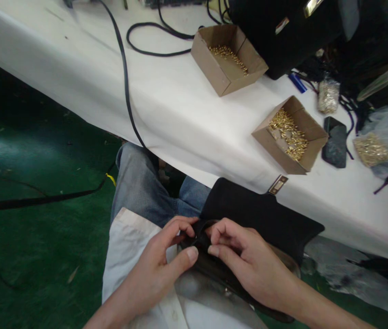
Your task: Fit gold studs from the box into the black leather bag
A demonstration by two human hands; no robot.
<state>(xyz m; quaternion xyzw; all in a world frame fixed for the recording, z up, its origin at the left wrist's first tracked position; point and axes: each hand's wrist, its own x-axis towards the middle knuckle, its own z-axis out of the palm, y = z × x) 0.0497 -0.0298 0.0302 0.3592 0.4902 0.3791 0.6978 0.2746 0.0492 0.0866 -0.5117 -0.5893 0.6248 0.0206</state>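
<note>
Hands: our left hand (161, 262) and right hand (245, 260) pinch a soft black bag strap (199, 235).
Table: white cloth (180, 105), cardboard boxes (288, 135) of brass bits.
Floor: green (36, 228).

White table (180, 105); 2 cardboard boxes (228, 59) of brass bits; black cable (125, 77); phone (335, 141)

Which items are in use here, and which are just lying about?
In hand:
left hand and right hand pinching the black fabric bag on the lap

Lying about:
two cardboard boxes of brass pieces
black cable
dark phone
</note>
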